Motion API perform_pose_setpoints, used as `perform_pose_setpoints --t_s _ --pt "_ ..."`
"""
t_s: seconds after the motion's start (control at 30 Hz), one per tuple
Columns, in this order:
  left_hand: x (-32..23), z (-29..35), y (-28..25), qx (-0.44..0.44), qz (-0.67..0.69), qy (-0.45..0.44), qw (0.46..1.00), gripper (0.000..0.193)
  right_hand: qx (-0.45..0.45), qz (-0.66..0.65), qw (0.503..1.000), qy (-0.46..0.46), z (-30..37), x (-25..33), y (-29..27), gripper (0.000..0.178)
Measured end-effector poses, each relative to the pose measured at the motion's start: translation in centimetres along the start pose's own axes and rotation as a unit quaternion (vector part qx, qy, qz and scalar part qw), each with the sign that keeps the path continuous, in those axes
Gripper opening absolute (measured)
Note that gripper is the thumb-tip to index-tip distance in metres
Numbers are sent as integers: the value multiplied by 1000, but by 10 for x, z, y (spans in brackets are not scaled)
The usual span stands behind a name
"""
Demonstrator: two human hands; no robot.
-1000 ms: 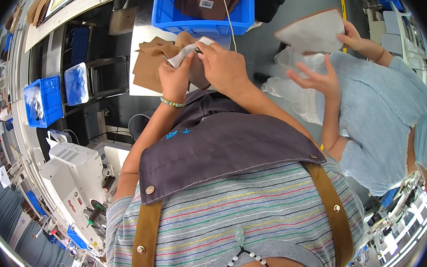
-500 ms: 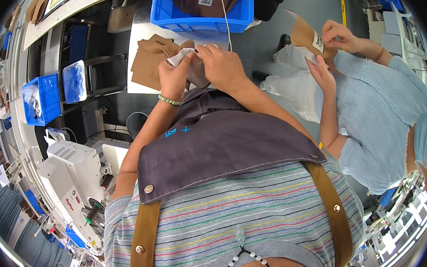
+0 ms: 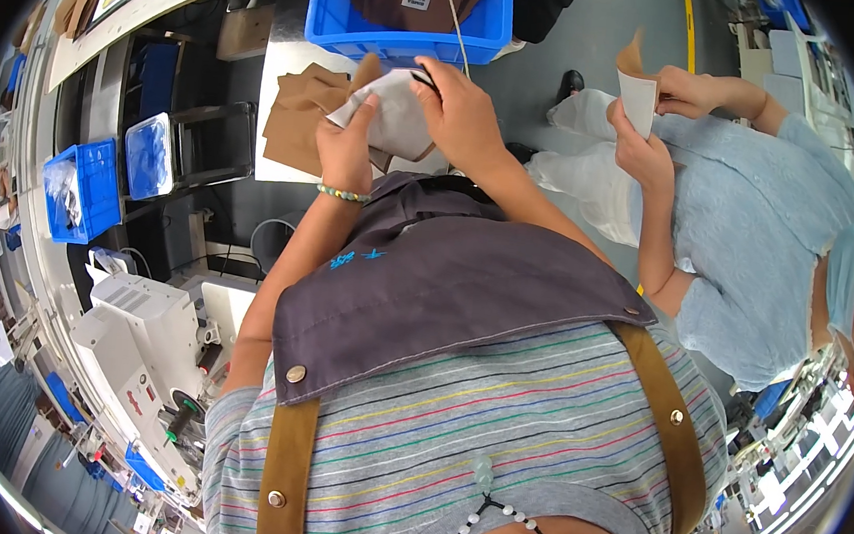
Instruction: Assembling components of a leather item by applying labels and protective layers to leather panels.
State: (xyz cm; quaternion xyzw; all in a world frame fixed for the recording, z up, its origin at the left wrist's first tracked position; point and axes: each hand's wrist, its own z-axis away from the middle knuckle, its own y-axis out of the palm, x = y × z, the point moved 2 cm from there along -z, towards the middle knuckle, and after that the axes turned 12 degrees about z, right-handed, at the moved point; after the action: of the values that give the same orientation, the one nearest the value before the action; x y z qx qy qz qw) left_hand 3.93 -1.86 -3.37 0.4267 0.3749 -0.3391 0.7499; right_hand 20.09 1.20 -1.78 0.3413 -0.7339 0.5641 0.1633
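Between my hands is a flexible brown sheet piece with a pale grey-white back (image 3: 399, 109), its pale side now facing up. My left hand (image 3: 346, 150) pinches its near left edge, thumb on top. At the far right edge, the fingers of my right hand (image 3: 464, 114) are closed on the piece, and a small black thing or dark edge shows at the fingertips; I cannot tell which. Beneath and left of the piece lies a loose pile of brown sheet pieces (image 3: 293, 121) on the white table (image 3: 280, 65).
Just beyond the table stands a blue bin (image 3: 405, 42) with dark brown pieces; a pale cable (image 3: 455, 13) hangs before it. To the right, a co-worker holds a brown, white-backed piece (image 3: 638, 101). At left are a blue crate (image 3: 102, 186) and a white machine (image 3: 147, 315).
The piece has been opened out, showing more pale backing. My right hand has moved outward and up along its edge. The co-worker has turned their piece.
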Motion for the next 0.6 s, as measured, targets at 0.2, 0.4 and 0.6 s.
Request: perform_pose_setpoints --t_s 0.2,0.4,0.6 --pt "7 -15 -10 -32 65 11 997 31 86 14 995 -55 9 15 -9 31" --pt "-5 -10 -3 -16 46 9 999 30 109 91 987 -79 9 12 -4 32" --pt "-3 -11 -8 39 14 -51 998 39 120 97 984 -85 7 9 -3 29"
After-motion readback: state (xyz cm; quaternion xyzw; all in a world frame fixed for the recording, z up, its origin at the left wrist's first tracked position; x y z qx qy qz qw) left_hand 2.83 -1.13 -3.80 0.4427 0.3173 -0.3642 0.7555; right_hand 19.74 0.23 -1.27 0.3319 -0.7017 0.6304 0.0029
